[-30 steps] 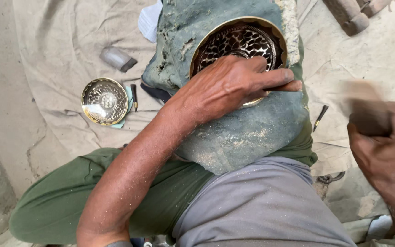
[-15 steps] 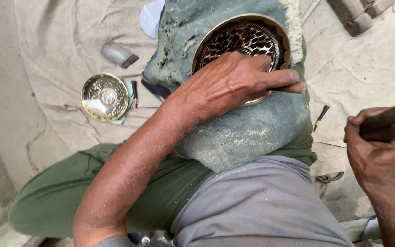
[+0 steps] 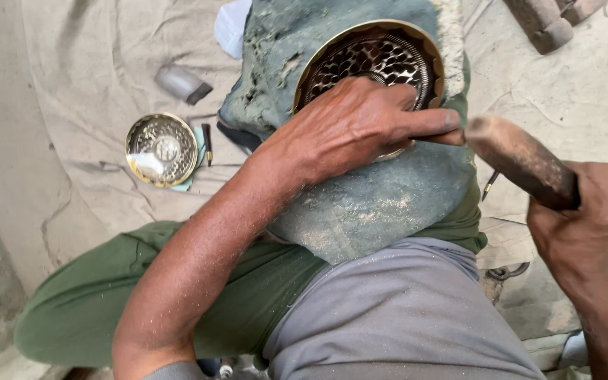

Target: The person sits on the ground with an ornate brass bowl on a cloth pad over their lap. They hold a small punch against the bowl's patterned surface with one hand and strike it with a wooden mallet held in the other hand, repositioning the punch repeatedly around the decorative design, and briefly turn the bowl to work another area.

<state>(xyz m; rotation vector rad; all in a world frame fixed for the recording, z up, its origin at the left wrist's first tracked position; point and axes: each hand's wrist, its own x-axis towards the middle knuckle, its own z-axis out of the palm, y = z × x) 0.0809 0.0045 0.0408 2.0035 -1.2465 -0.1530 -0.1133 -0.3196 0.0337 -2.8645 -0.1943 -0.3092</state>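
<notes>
A round brass plate [image 3: 367,53] with a pierced, patterned face lies on a grey-green pad [image 3: 381,204] that rests on my lap. My left hand [image 3: 360,119] lies over the plate's near edge, its fingers pinched together on a small tool that I can barely see. My right hand [image 3: 585,225] grips a worn wooden mallet [image 3: 518,162]. The mallet's head reaches in from the right and is close to my left fingertips.
A small brass bowl [image 3: 161,149] sits on the beige cloth [image 3: 93,84] at left, next to a thin dark tool [image 3: 207,143] and a grey metal piece [image 3: 181,83]. Another pointed tool [image 3: 488,185] lies right of the pad. Wooden blocks [image 3: 547,21] lie at top right.
My right hand has swung the mallet in from the right toward my left fingertips. My left hand stays on the plate.
</notes>
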